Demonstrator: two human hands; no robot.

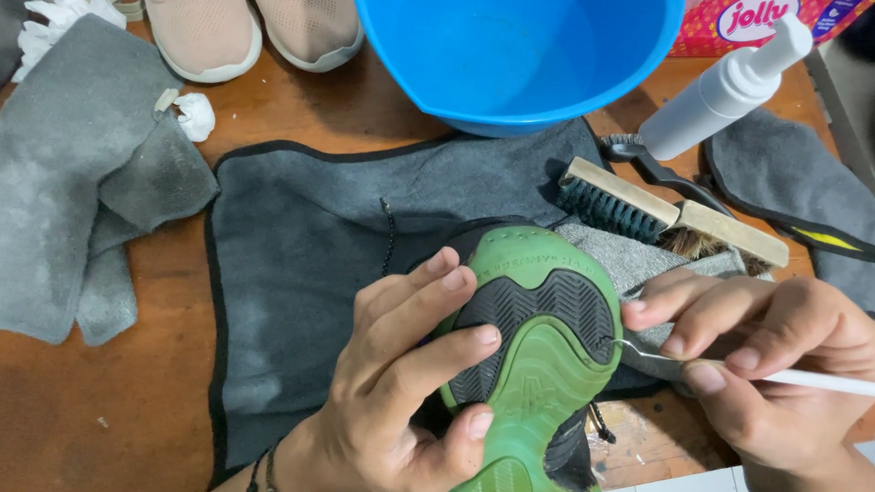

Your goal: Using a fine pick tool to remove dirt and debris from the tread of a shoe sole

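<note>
My left hand (pixel 404 381) grips a shoe (pixel 541 347) turned sole up, its sole green with black tread patches. The fingers lie across the left side of the sole. My right hand (pixel 782 374) holds a thin white-handled pick (pixel 821 382) whose hooked metal tip touches the right edge of the sole. A grey cloth (pixel 631 258) is tucked between the shoe and my right fingers.
A dark grey towel (pixel 312 242) lies under the shoe on the wooden table. A blue basin (pixel 517 50) stands at the back. Two wooden brushes (pixel 671 220), a white pump bottle (pixel 729 86), a pink pair of shoes (pixel 252 16) and grey cloths (pixel 62 175) surround it.
</note>
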